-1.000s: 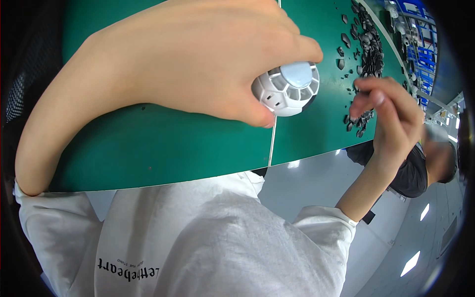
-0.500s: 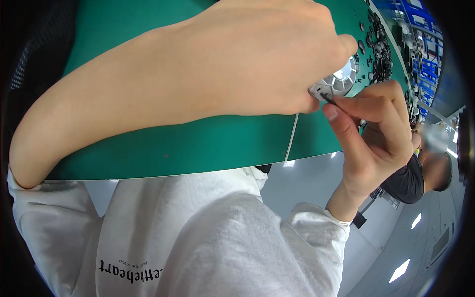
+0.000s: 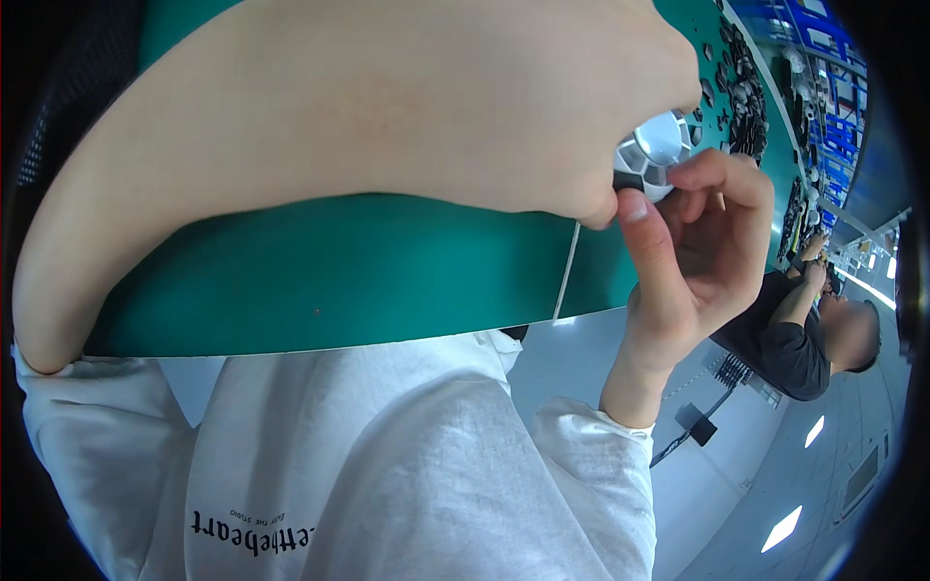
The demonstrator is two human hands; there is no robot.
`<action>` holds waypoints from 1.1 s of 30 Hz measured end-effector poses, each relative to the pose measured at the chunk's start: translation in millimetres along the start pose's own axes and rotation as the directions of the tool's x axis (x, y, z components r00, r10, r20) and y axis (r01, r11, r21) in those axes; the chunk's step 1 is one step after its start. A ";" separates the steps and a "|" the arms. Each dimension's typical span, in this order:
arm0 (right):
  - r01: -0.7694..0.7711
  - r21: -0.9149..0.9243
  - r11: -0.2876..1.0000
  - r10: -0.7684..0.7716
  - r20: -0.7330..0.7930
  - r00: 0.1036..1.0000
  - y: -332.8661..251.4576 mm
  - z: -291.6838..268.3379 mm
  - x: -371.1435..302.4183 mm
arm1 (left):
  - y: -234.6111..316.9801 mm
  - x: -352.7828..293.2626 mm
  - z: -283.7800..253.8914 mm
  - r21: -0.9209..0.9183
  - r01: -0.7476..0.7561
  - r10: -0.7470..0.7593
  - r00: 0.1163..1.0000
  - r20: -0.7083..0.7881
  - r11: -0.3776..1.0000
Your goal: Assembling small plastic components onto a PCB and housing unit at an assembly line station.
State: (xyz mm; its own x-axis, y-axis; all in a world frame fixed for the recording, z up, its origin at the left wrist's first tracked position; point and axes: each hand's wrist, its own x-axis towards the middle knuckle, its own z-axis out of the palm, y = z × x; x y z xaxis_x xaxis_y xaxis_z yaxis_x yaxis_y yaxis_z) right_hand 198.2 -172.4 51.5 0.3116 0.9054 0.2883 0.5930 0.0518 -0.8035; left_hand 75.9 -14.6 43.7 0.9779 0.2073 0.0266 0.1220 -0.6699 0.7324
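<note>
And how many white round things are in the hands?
1: the white round thing, in the left hand, with the right hand at it. More could be hidden.

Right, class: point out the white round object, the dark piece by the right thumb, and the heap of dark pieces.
White round object (image 3: 662,141): head view, its pale disc.
Dark piece (image 3: 628,181): head view, its exposed face.
Heap of dark pieces (image 3: 748,105): head view, its middle.

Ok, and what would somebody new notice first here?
First, the left hand, looming large across the top, its fingers around a round white-and-silver piece. Just right of it, the right hand has its thumb at a small dark part. At upper right, dark pieces lie heaped on the green table.
</note>
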 end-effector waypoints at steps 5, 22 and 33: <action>-0.111 0.062 0.992 0.108 0.053 0.993 -10.2 -15.8 21.6 | 19.1 6.0 -17.5 -0.073 0.004 -0.020 0.976 -0.218 0.997; 0.042 0.050 0.998 -0.047 0.088 0.995 -19.6 -18.8 37.0 | 20.8 18.5 -52.0 -0.129 -0.070 0.073 0.997 0.020 0.989; 0.053 0.012 0.999 -0.054 0.095 0.994 -22.5 -17.5 36.5 | 12.5 14.3 -49.9 -0.166 -0.002 0.004 1.000 0.013 0.986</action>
State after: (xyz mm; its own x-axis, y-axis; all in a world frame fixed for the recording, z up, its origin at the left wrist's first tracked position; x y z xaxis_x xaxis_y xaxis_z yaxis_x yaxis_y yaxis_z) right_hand 209.2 -147.9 89.3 0.2073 0.9371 0.2809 0.5999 0.1051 -0.7932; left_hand 83.0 15.6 87.1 0.9805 0.1954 0.0206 0.0906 -0.5425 0.8352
